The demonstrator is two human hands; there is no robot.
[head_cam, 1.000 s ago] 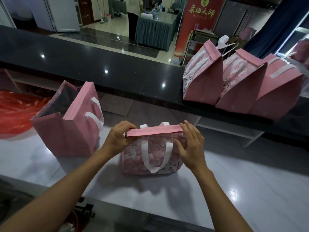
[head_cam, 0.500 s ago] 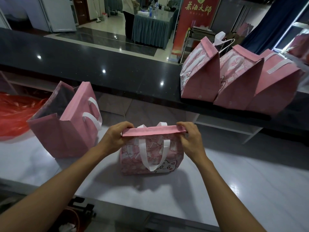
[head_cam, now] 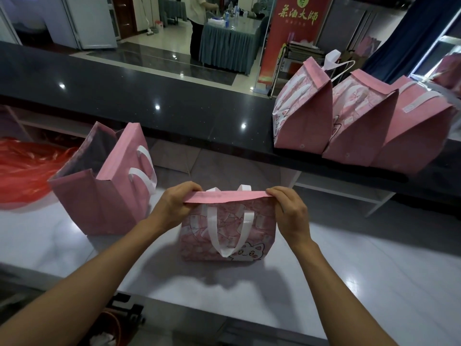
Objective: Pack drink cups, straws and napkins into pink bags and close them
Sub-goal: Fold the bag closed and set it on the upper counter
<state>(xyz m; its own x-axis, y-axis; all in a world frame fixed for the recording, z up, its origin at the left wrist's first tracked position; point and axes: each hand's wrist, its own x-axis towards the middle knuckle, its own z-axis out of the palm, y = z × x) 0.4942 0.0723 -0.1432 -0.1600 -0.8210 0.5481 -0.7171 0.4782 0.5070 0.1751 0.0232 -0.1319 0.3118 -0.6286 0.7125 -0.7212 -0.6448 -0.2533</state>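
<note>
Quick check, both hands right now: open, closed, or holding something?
Left hand: pinches the left end of the pink bag's folded top edge.
Right hand: pinches the right end of the same edge.

Drinks shop: counter, banner

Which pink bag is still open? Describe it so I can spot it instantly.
Start at the white counter in front. The open bag stands at its left, beside the red plastic sheet. Unlike the bag in the hands and the three closed ones, its top gapes, showing a dark inside.
</note>
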